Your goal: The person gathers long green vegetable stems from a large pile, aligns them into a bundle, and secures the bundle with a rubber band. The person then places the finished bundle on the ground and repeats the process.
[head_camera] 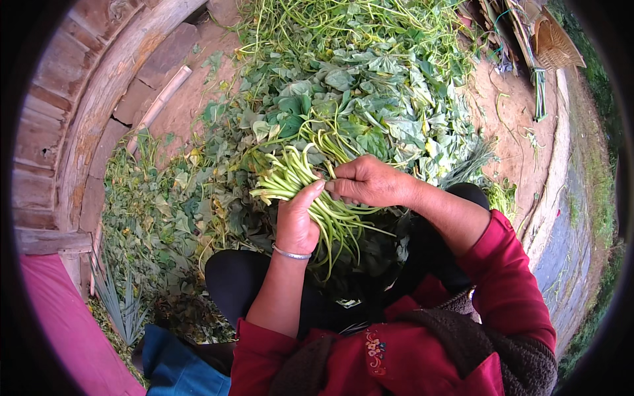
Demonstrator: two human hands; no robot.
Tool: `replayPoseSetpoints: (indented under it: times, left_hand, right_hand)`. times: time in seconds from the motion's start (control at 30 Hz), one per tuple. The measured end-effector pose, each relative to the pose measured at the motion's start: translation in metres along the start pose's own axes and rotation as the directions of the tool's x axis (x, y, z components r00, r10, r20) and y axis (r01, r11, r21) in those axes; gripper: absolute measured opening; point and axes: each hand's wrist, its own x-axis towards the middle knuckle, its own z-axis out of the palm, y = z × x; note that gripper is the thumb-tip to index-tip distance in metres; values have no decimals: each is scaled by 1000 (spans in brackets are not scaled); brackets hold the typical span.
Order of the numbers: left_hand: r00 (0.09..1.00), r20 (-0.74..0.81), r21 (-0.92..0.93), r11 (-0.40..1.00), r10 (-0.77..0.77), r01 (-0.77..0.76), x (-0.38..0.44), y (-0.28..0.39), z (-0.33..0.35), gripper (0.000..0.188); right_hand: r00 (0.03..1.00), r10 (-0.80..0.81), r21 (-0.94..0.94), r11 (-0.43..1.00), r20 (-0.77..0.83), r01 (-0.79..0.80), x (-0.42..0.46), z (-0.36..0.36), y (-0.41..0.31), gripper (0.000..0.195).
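Note:
A thick bundle of green leaf stalks sits in my left hand, its cut ends pointing up and left, its thin ends hanging down to the right. Close beside it, my right hand pinches a green stem between thumb and forefinger, and the two thumbs nearly meet. Under and beyond both hands spreads a heap of broad green leaves, some wilted or yellowed. How the fingers of my left hand wrap behind the bundle is hidden.
Tangled vines lie at the far side. On the left stand a plank wall, a log beam and a pole. A woven basket-like object is at the upper right. Blue cloth and pink cloth show at lower left.

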Motion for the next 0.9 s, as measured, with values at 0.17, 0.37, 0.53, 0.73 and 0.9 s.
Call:
replayPoseSetpoints:
  times: [0.17,0.37,0.53,0.73,0.9]
  left_hand:
    - [1000,4,17,1000,17,-17,4,3,0,19]
    - [1000,5,102,994,-31,30,-2,0,10,30]
    - [997,66,76,996,-39,34,-5,1,16,37]
    - [999,-16,87,995,-52,53,-9,-4,16,41]
    - [977,150,114,985,-148,132,-10,-2,4,29]
  right_hand:
    - [972,-87,-209,977,-219,40,-3,-5,-3,26]
    - [973,39,260,965,-228,22,3,-2,0,36]
    - [974,174,340,933,-145,-116,6,2,2,40]
    - [933,-154,-29,988,-326,153,11,23,20,38]
    - [994,60,74,996,-94,-53,11,17,3,44]
